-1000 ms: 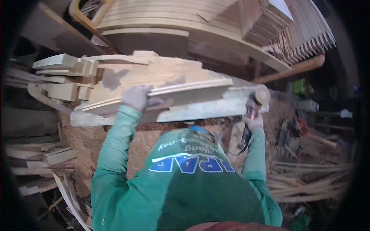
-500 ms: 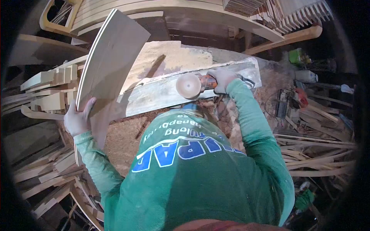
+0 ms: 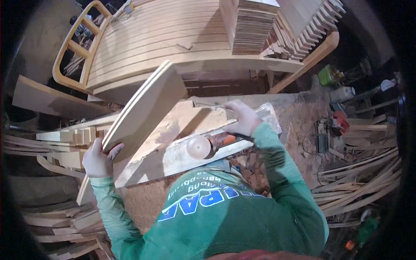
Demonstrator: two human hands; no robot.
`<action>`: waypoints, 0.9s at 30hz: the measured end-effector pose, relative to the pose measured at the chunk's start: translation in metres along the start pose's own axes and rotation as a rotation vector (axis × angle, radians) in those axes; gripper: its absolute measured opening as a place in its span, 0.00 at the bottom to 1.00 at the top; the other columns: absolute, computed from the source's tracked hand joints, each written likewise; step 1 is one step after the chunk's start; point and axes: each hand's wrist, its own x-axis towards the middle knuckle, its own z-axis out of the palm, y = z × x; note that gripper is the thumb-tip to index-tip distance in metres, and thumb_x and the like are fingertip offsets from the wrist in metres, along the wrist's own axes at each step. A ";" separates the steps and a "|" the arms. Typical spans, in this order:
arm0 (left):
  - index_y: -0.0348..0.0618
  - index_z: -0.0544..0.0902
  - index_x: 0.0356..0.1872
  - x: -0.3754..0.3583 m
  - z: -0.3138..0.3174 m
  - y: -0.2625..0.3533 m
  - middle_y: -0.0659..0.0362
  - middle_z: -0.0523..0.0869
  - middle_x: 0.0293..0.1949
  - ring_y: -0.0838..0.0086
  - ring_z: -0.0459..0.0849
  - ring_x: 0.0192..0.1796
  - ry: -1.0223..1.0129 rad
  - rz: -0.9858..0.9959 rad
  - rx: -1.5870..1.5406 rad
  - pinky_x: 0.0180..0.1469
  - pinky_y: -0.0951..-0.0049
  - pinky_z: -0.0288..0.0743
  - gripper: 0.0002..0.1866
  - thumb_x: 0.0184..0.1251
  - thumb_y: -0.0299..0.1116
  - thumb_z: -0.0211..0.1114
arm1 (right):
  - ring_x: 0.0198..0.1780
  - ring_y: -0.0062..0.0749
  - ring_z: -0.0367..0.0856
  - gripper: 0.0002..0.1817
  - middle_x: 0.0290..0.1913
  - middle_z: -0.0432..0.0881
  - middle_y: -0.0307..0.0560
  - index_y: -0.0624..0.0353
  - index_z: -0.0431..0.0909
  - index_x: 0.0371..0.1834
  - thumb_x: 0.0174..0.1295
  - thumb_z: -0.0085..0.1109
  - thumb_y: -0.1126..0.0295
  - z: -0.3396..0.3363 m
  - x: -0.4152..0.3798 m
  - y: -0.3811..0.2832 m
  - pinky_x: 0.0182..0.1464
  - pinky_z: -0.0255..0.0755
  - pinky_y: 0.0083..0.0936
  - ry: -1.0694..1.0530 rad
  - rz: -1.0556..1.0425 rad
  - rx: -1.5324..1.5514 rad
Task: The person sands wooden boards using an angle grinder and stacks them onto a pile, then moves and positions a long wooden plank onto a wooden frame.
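Note:
In the head view my left hand [image 3: 98, 161] grips the lower end of curved wooden panels [image 3: 149, 106], pale and layered along the edge, raised at a slant on the left. My right hand [image 3: 242, 119] is off the angle grinder [image 3: 224, 139], its fingers reaching out just above the tool's orange body. A round, pale sanding disc [image 3: 199, 147] faces up at the grinder's left end. The grinder lies on a long, dust-whitened plank [image 3: 151, 167], beside a dusty work surface [image 3: 173, 125] that carries the panels' shadow.
Beyond the plank stands a slatted wooden bench [image 3: 160, 39] bearing a stack of thin panels [image 3: 253, 28] and notched strips. Sawn blocks [image 3: 82, 136] sit at left. Long curved offcuts [image 3: 364, 182], a green container [image 3: 330, 76] and a white jug [image 3: 342, 94] lie at right.
My right hand has let go of the grinder and shifted up and left. The panels in my left hand have tilted further right, and the view has moved so more of the bench shows.

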 end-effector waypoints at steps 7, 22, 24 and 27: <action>0.45 0.77 0.24 0.095 -0.068 0.081 0.55 0.79 0.20 0.56 0.81 0.23 0.022 0.632 -0.136 0.28 0.60 0.74 0.31 0.33 0.59 0.83 | 0.65 0.31 0.77 0.46 0.64 0.79 0.53 0.62 0.69 0.71 0.47 0.82 0.67 -0.084 -0.020 -0.053 0.68 0.70 0.31 0.042 -0.112 0.436; 0.36 0.85 0.37 0.204 -0.138 0.201 0.60 0.85 0.30 0.75 0.83 0.35 0.341 0.939 -0.772 0.43 0.73 0.77 0.10 0.59 0.29 0.78 | 0.72 0.60 0.68 0.43 0.72 0.68 0.64 0.67 0.56 0.77 0.57 0.57 0.64 -0.110 -0.067 -0.119 0.74 0.64 0.54 0.605 -0.233 1.725; 0.36 0.85 0.31 0.169 -0.128 0.169 0.59 0.85 0.29 0.74 0.84 0.35 0.172 0.850 -0.842 0.40 0.74 0.77 0.12 0.57 0.33 0.78 | 0.72 0.57 0.69 0.40 0.72 0.69 0.60 0.66 0.57 0.77 0.60 0.56 0.69 -0.119 -0.057 -0.094 0.74 0.64 0.52 0.834 -0.179 1.627; 0.37 0.85 0.30 0.096 -0.126 0.129 0.54 0.87 0.36 0.70 0.86 0.36 0.056 0.654 -1.326 0.34 0.73 0.78 0.21 0.49 0.45 0.83 | 0.70 0.52 0.72 0.34 0.71 0.71 0.57 0.66 0.61 0.75 0.64 0.55 0.72 -0.137 -0.026 -0.078 0.74 0.65 0.50 1.095 -0.121 1.466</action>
